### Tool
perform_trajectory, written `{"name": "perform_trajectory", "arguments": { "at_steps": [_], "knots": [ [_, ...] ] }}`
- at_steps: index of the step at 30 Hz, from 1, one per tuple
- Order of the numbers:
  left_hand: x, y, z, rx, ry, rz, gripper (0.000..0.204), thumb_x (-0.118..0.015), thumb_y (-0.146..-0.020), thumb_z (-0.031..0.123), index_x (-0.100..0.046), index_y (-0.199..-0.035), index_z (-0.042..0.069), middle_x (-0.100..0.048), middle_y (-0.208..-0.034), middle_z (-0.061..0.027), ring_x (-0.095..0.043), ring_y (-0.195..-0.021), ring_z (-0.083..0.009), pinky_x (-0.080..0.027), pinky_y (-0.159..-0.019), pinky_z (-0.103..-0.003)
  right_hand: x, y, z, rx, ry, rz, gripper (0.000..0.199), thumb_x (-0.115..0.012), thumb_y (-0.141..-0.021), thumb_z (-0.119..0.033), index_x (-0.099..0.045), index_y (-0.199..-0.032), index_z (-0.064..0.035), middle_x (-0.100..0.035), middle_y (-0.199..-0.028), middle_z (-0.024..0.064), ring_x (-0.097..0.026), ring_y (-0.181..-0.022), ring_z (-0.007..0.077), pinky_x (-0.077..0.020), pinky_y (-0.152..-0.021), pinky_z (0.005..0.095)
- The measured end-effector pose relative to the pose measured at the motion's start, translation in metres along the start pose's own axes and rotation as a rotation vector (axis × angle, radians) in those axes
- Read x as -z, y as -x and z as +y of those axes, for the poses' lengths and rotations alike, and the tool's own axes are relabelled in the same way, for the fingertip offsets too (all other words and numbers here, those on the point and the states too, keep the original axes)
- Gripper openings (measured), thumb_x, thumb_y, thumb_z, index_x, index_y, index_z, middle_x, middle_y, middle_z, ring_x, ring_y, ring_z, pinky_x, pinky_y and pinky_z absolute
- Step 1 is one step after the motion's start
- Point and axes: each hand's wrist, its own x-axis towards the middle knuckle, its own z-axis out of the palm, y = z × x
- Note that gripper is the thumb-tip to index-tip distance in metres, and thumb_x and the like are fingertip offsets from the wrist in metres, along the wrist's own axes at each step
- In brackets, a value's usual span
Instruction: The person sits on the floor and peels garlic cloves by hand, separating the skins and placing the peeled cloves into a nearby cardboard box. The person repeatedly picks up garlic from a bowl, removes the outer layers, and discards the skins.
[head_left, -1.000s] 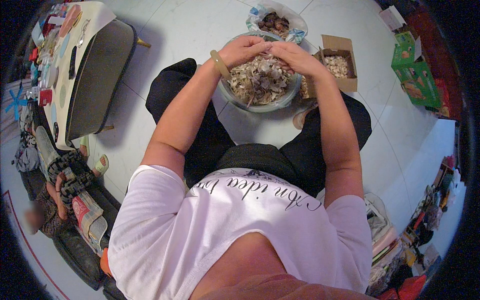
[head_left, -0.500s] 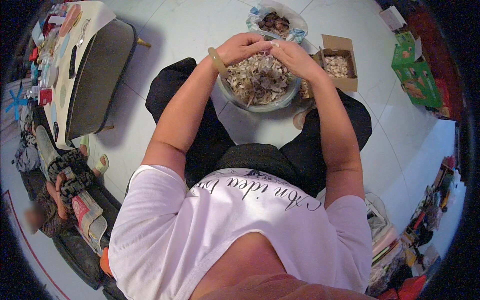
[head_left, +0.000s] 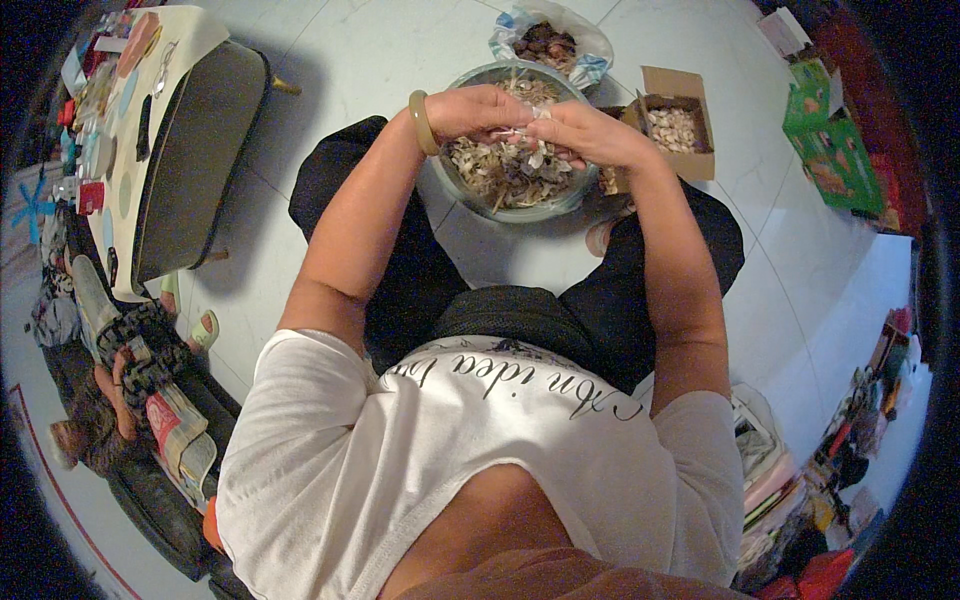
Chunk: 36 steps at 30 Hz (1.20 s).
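Note:
My left hand (head_left: 472,110), with a pale bangle at its wrist, meets my right hand (head_left: 590,134) above a large pale-green bowl (head_left: 560,208). Both hands are closed, fingertips together, on a small whitish piece of garlic (head_left: 541,112), mostly covered by the fingers. Dry, papery garlic skins (head_left: 510,178) fill the bowl beneath. Right of the bowl stands an open cardboard box (head_left: 673,80) with pale garlic cloves (head_left: 672,130) in it. Behind the bowl, an open plastic bag (head_left: 594,42) holds brownish-red bulbs (head_left: 545,42).
My knees flank the bowl on the tiled floor (head_left: 790,290). A cloth-covered table (head_left: 130,190) with many items is at left. Another person (head_left: 105,420) sits on a dark sofa at lower left. Green cartons (head_left: 830,150) stand at right; piled goods (head_left: 850,440) lie lower right.
Both hands have come down and nearer to me, from the bowl's far rim to over its middle. They stay together, and the bowl's far part now shows.

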Motion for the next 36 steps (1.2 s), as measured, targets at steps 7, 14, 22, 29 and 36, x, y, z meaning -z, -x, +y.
{"name": "perform_trajectory", "arguments": {
  "at_steps": [7, 14, 22, 29, 36],
  "knots": [
    [-0.006, -0.001, -0.003, -0.027, -0.047, 0.037, 0.032, -0.045, -0.084, 0.032, -0.060, -0.079, 0.004, -0.047, -0.060, 0.0064, -0.035, -0.049, -0.0016, -0.028, -0.042, -0.017, -0.002, 0.007, -0.002, -0.082, -0.171, -0.021, 0.035, -0.043, -0.083, -0.039, -0.052, -0.079, -0.0054, -0.036, -0.053, -0.0063, -0.032, -0.042, 0.0035, -0.0250, -0.037, 0.0182],
    [-0.013, 0.001, 0.004, -0.071, 0.040, 0.059, 0.032, -0.050, -0.081, 0.033, -0.061, -0.077, 0.003, -0.043, -0.055, 0.0073, -0.033, -0.047, -0.0015, -0.026, -0.041, -0.017, 0.002, 0.004, -0.006, -0.136, -0.362, -0.059, 0.027, -0.044, -0.083, -0.030, -0.051, -0.079, -0.0043, -0.031, -0.052, -0.0076, -0.026, -0.041, 0.0019, -0.0205, -0.036, 0.0176],
    [-0.022, 0.004, 0.004, -0.157, 0.050, 0.128, 0.028, -0.047, -0.082, 0.027, -0.059, -0.075, 0.003, -0.043, -0.054, 0.0063, -0.032, -0.045, -0.0019, -0.025, -0.040, -0.017, 0.000, 0.005, -0.001, -0.085, -0.587, -0.120, 0.025, -0.047, -0.083, -0.027, -0.050, -0.083, -0.0027, -0.030, -0.052, -0.0072, -0.024, -0.040, 0.0016, -0.0188, -0.033, 0.0171],
    [-0.024, 0.005, 0.011, -0.214, 0.323, 0.235, 0.031, -0.043, -0.082, 0.027, -0.050, -0.061, 0.004, -0.041, -0.048, 0.0014, -0.029, -0.038, -0.0043, -0.022, -0.035, -0.018, -0.002, 0.001, -0.006, 0.036, -0.702, -0.063, 0.027, -0.048, -0.082, -0.031, -0.051, -0.081, -0.0043, -0.028, -0.051, -0.0066, -0.023, -0.039, 0.0025, -0.0202, -0.033, 0.0172],
    [-0.009, -0.002, 0.003, -0.314, 0.817, 0.116, 0.025, -0.043, -0.080, 0.031, -0.047, -0.075, 0.007, -0.045, -0.063, -0.0030, -0.032, -0.042, -0.0044, -0.024, -0.033, -0.013, 0.008, -0.003, -0.005, 0.023, -0.783, 0.093, 0.028, -0.047, -0.082, -0.030, -0.053, -0.085, -0.0027, -0.026, -0.050, -0.0072, -0.020, -0.038, 0.0010, -0.0179, -0.033, 0.0167]
  ]
}}
